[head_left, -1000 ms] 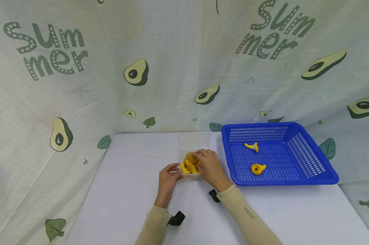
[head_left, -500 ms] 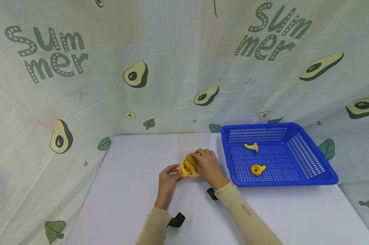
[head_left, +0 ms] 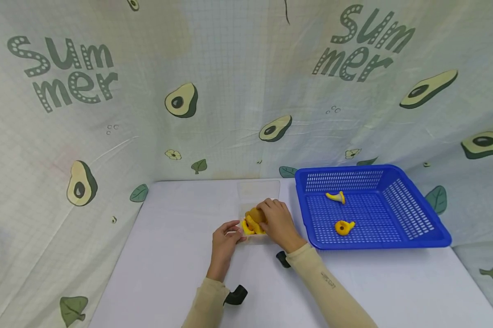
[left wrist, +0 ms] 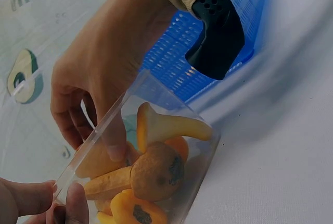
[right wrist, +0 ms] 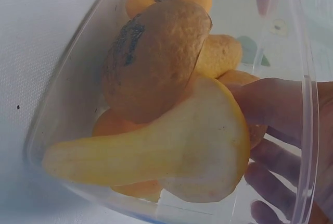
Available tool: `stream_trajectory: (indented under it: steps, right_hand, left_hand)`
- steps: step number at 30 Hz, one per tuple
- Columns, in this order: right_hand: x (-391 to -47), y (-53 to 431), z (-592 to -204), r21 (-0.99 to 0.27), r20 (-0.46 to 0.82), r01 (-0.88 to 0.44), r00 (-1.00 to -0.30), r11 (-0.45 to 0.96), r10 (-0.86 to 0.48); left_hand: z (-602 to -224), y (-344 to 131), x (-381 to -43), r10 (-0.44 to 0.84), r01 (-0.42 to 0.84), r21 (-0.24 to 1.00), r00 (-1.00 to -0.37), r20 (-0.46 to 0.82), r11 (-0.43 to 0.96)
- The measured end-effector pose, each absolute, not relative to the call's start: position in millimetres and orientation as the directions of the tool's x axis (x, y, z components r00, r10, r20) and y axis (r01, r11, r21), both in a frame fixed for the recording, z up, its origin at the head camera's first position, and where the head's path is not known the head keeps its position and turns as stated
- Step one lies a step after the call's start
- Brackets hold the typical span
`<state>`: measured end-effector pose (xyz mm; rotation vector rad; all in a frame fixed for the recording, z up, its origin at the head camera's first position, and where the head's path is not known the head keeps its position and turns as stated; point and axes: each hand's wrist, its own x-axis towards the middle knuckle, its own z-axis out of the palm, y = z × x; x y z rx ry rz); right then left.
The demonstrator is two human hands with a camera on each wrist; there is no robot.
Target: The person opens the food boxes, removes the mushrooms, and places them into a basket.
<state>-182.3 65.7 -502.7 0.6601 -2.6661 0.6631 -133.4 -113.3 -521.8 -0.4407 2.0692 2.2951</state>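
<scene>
A clear plastic box holds several yellow and tan mushrooms, one a pale-stemmed mushroom lying near the side wall. My left hand pinches the box's left rim between thumb and fingers. Reaching in from the right, my right hand holds a tan mushroom with thumb on one side and fingers on the other. In the left wrist view, that tan mushroom shows beneath the thumb, partly hidden by it. A brown-capped mushroom lies beside it in the box.
A blue plastic basket stands to the right, with a pale-stemmed mushroom and a yellow mushroom inside. The box's clear lid lies open behind it. A patterned curtain hangs along the table's back edge.
The tan mushroom under my right fingers has turned and shifted slightly within the box, with more of it showing. My left hand stays at the rim. The head view has tilted up a little.
</scene>
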Motion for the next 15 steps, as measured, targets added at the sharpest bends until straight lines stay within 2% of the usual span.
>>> stream_trajectory:
  steps: [15]
  right_hand:
    - [-184.8,68.5,-504.9,-0.338,0.439,-0.527,-0.821,0.78,-0.365]
  left_hand:
    - [-523.3,-111.0,-132.9,-0.186,-0.206,0.972,-0.956,-0.225,-0.115]
